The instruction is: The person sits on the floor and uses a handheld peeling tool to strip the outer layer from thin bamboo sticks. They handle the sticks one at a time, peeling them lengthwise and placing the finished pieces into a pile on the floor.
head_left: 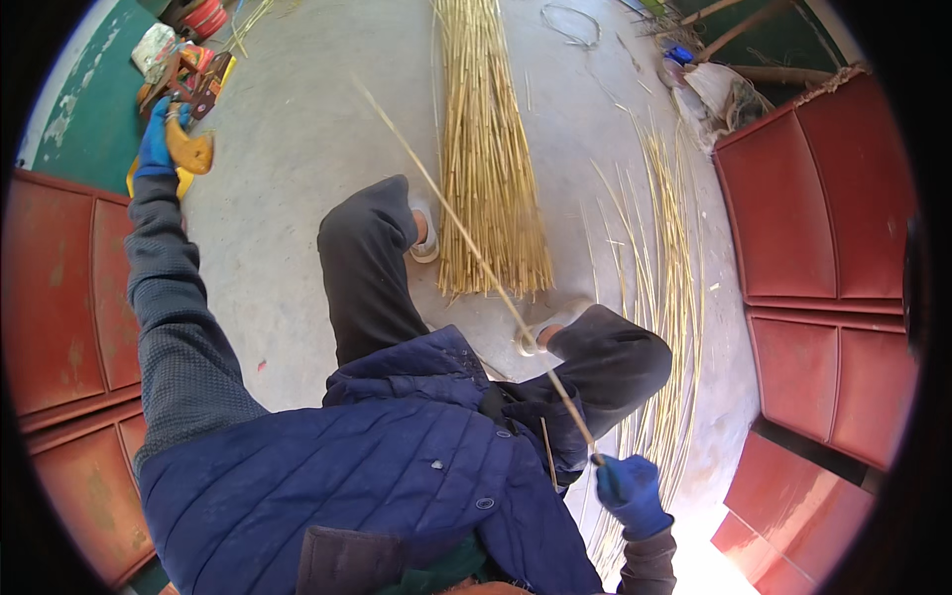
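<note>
My right hand [633,496], in a blue glove, is closed round the lower end of a long thin cane stalk [474,253]. That stalk slants up and to the left, passing over my lap and in front of the bundle of canes [486,149] on the floor. My left arm stretches out to the far left, where my blue-gloved left hand [159,141] closes on a curved yellow-brown piece [189,149] with a rounded end, its kind unclear. Beyond that hand sit a dark red-brown box-like object [208,87] and a whitish bundle [154,52].
Loose thin stalks [659,268] lie spread along the floor to my right. Red panelled furniture [793,218] stands at the right, and red panels [59,288] line the left. A coil of wire [573,28] and piled sacks [709,94] lie farther off.
</note>
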Demonstrator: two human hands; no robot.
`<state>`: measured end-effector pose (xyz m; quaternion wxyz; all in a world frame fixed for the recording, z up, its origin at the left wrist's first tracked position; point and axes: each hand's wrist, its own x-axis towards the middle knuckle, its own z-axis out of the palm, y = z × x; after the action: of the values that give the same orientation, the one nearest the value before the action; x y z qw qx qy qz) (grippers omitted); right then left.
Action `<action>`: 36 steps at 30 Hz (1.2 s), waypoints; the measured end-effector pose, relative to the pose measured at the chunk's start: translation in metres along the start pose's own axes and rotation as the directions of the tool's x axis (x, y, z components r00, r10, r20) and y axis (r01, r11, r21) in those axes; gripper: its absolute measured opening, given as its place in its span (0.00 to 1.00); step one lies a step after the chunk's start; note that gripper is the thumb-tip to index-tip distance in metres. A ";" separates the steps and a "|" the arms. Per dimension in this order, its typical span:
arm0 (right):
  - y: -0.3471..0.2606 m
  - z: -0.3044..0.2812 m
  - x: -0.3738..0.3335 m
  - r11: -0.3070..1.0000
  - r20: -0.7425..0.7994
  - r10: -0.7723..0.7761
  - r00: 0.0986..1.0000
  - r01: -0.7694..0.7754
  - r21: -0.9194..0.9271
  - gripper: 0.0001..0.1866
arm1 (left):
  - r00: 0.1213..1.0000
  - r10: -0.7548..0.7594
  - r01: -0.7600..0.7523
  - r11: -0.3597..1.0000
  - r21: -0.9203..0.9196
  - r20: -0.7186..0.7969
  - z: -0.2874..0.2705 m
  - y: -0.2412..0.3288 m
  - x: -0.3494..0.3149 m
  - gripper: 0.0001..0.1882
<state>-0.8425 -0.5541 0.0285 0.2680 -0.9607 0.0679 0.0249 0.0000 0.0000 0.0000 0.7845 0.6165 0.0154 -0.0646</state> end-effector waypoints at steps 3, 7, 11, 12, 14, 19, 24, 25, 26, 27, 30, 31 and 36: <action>0.011 -0.023 -0.010 0.980 -0.144 0.125 0.982 -0.145 -0.137 0.14 | 0.987 0.157 -0.158 0.987 0.015 0.019 0.074 -0.015 -0.075 0.15; 0.050 -0.024 0.002 0.922 -0.273 0.221 0.936 -0.292 -0.256 0.18 | 0.974 -0.154 0.134 0.983 0.126 0.165 0.180 -0.047 -0.124 0.19; 0.101 -0.014 -0.002 0.881 -0.456 0.218 0.863 -0.375 -0.289 0.19 | 0.917 -0.273 0.126 0.891 0.437 0.291 0.284 -0.105 -0.189 0.25; 0.112 -0.010 -0.007 0.883 -0.452 0.281 0.846 -0.413 -0.224 0.19 | 0.861 -0.328 0.155 0.897 0.414 0.389 0.306 -0.117 -0.205 0.25; 0.129 -0.001 -0.015 0.836 -0.481 0.296 0.825 -0.467 -0.288 0.16 | 0.810 -0.404 0.180 0.861 0.477 0.425 0.345 -0.135 -0.231 0.24; 0.169 0.031 -0.059 0.837 -0.580 0.220 0.784 -0.457 -0.300 0.10 | 0.571 -0.553 0.284 0.827 0.486 0.607 0.403 -0.184 -0.279 0.21; 0.199 0.068 -0.139 0.682 -0.491 0.442 0.751 -0.637 -0.359 0.12 | 0.637 -0.598 0.269 0.764 0.586 0.487 0.406 -0.232 -0.270 0.24; 0.204 0.075 -0.162 0.627 -0.459 0.515 0.724 -0.683 -0.374 0.13 | 0.621 -0.582 0.249 0.781 0.572 0.525 0.403 -0.241 -0.265 0.24; 0.209 0.082 -0.184 0.571 -0.427 0.583 0.691 -0.722 -0.390 0.13 | 0.589 -0.539 0.169 0.811 0.560 0.602 0.400 -0.250 -0.262 0.25; 0.213 0.090 -0.209 0.488 -0.440 0.604 0.665 -0.745 -0.456 0.14 | 0.588 -0.512 0.012 0.780 0.626 0.627 0.398 -0.258 -0.260 0.26; 0.206 0.102 -0.277 0.023 -0.400 0.871 0.285 -0.837 -0.547 0.15 | 0.599 -0.629 0.085 0.665 0.742 0.495 0.397 -0.259 -0.260 0.26; 0.201 0.109 -0.288 -0.140 -0.344 0.936 0.075 -0.816 -0.560 0.17 | 0.549 -0.668 0.175 0.679 0.713 0.502 0.400 -0.257 -0.265 0.26; 0.152 0.123 -0.236 0.117 -0.601 0.747 0.285 -0.946 -0.302 0.13 | 0.417 -0.278 -0.619 0.611 0.494 0.865 0.411 -0.233 -0.337 0.26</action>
<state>-1.0995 -0.5916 -0.1342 -0.1426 -0.7551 0.6380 0.0488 -0.3851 -0.4243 -0.0920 0.3234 0.7492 -0.5021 -0.2865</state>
